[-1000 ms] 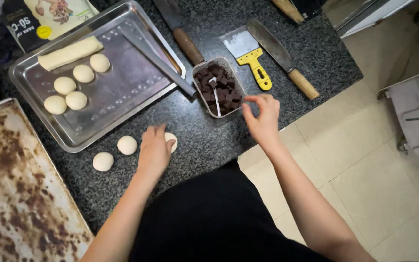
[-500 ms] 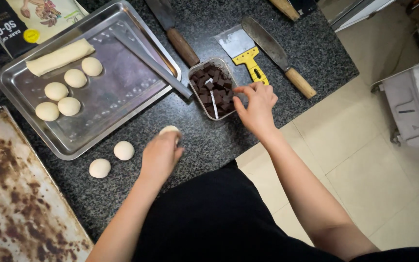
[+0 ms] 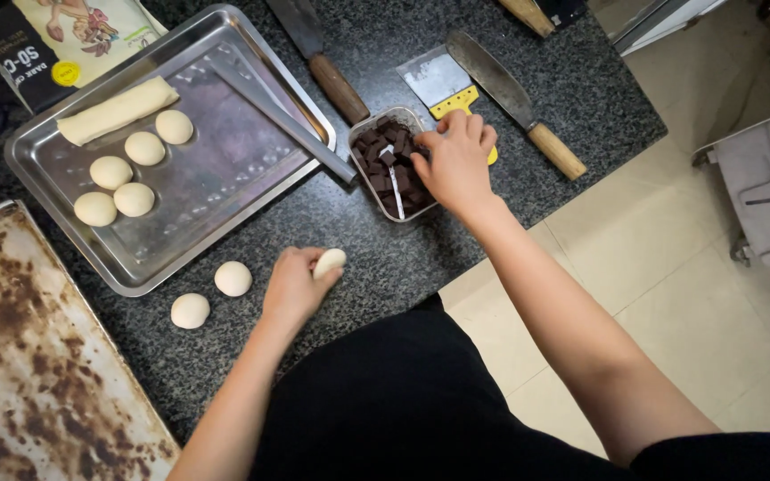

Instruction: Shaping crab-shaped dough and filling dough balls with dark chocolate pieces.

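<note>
Gripping a dough ball [image 3: 330, 262] over speckled counter [image 3: 376, 258], left fingers [image 3: 300, 267]; right fingers [image 3: 456, 134] pinch chocolate [image 3: 385, 165].

Even, soft indoor light falls from above on a speckled dark granite counter [image 3: 385, 258], casting only faint shadows beside the pale round dough balls [image 3: 211, 294]. Dull glare streaks the rectangular steel baking tray [image 3: 225, 178]. The pale tiled floor [image 3: 670, 294] reads brightest. Focus holds across the centre; the wide lens bends lines near the edges, and corners soften slightly.
</note>
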